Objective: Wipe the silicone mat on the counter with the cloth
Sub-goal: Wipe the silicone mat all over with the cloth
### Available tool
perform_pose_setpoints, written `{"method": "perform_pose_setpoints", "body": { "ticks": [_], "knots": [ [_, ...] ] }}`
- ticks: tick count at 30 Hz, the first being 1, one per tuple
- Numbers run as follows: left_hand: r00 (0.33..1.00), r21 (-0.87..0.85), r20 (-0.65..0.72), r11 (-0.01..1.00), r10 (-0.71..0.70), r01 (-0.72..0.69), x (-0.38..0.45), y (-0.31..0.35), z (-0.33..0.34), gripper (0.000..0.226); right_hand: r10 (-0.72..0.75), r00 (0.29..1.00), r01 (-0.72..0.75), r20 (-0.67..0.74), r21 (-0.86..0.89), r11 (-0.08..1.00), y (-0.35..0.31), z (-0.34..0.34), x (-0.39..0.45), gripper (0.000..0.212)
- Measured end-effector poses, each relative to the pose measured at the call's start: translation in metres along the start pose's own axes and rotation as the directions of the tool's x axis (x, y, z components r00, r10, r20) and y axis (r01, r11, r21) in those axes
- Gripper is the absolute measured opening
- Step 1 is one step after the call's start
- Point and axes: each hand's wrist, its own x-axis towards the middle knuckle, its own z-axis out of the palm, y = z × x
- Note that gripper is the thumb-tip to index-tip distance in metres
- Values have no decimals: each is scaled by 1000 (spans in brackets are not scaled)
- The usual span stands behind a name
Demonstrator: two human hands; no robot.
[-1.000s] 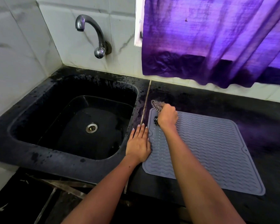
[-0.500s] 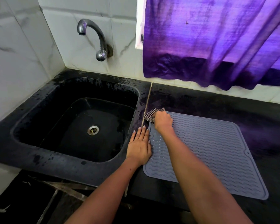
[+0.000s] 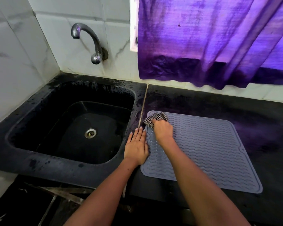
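On 1 mat [image 3: 211, 149], R hand [image 3: 163, 130] fingers grip 1 cloth [image 3: 153, 119]; L hand [image 3: 136, 147] flat.

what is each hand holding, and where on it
The right hand grips the bunched near end of the checkered cloth. The left hand holds nothing, resting flat.

My right hand [image 3: 163, 130] hides most of the checked cloth [image 3: 151, 120]; the purple curtain [image 3: 211, 43] runs off the top and right edges.

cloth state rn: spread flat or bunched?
Bunched. The checkered cloth sits crumpled in the right hand, folds sticking out past the grip at the silicone mat's far-left corner.
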Motion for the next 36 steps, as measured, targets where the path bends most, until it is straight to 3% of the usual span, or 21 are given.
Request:
{"method": "perform_pose_setpoints", "body": {
  "ticks": [3,5,8,12,15,17,19,21,23,27,30,33,36],
  "knots": [
    [1000,-1,-6,1000,2,-2,-1,-1,1,55,87,995,-95,53,185,978,7,-8,6,50],
    [1000,-7,7,1000,6,-5,0,-2,1,54,205,978,-203,42,419,885,15,-16,8,47],
    [999,-128,-24,991,-30,26,4,2,-5,51,354,934,-278,55,732,622,27,-25,6,37],
    [922,-492,-317,869,-223,41,15,24,-32,29,443,862,-338,245,930,144,36,-36,2,28],
    [912,-678,-251,731,-324,73,28,46,-54,32,407,863,-336,299,941,21,39,-43,-3,26],
    [921,-812,-84,562,-381,158,40,57,-61,35,368,879,-329,305,944,4,38,-47,-6,21],
    [908,-944,183,190,-377,269,50,65,-67,34,321,893,-332,315,943,0,35,-50,-10,14],
    [876,-935,354,-153,-329,320,55,68,-71,29,262,903,-347,341,938,-25,32,-49,-11,7],
    [838,-897,418,-305,-352,319,57,66,-75,18,212,906,-369,367,929,-34,30,-48,-13,4],
    [831,-846,471,-418,-296,331,54,60,-78,16,109,917,-387,384,922,10,34,-45,-19,5],
    [842,-809,503,-449,-195,379,50,59,-76,40,-66,881,-473,468,875,-104,41,-41,-25,13],
    [849,-812,510,-403,-139,422,51,62,-72,36,-217,823,-558,525,818,-139,46,-34,-34,19],
    [846,-873,476,-244,-241,422,53,63,-69,33,-211,818,-572,535,797,-195,51,-25,-36,20]
  ]
}}
